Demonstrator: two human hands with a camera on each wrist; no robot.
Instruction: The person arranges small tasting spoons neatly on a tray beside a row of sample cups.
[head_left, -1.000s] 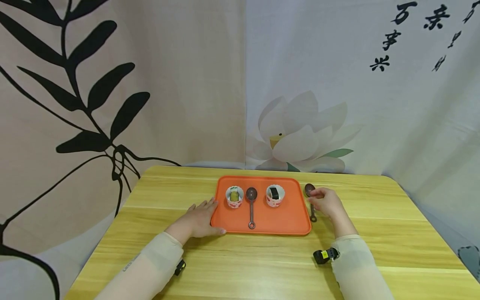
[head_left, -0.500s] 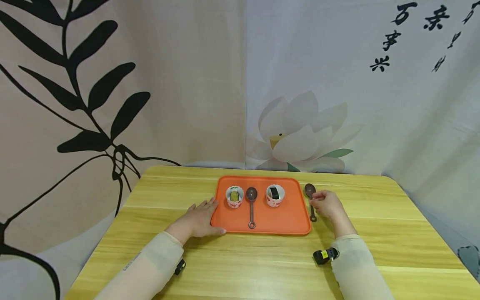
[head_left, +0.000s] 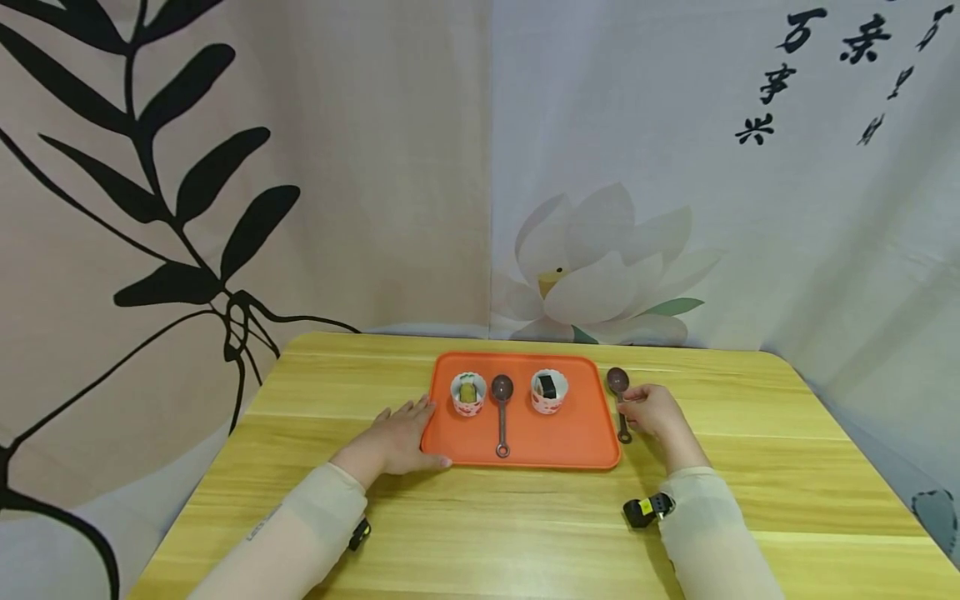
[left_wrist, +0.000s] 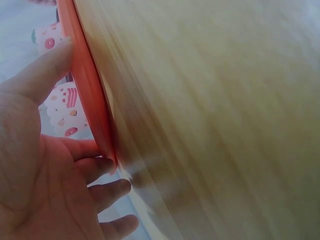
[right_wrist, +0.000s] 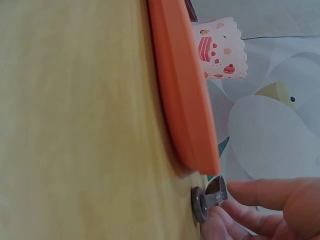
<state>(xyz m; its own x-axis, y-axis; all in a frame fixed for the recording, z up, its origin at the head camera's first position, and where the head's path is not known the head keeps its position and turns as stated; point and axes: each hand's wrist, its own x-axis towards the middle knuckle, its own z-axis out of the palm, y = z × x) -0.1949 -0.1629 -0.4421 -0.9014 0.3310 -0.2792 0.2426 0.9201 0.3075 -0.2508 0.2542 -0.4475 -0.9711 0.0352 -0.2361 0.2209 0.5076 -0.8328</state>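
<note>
In the head view, an orange tray lies on the wooden table. On it stand two printed paper cups, the left cup with a yellow-green piece inside, the right cup with a black-and-white piece. A dark brown spoon lies between them. My left hand rests spread against the tray's front left corner, thumb along the front rim, fingers nearly straight. Just right of the tray lies a second dark spoon; my right hand pinches its handle. The right wrist view shows the spoon's ringed handle end beside the fingertips.
The yellow wooden table reaches past the tray on all sides. A curtain with leaf and lotus prints hangs behind its far edge. Each wrist carries a small black camera, such as the right one.
My right hand has slid slightly down the second spoon's handle, uncovering more of its bowl. The spoon has hardly shifted. My left hand and the tray stay put.
</note>
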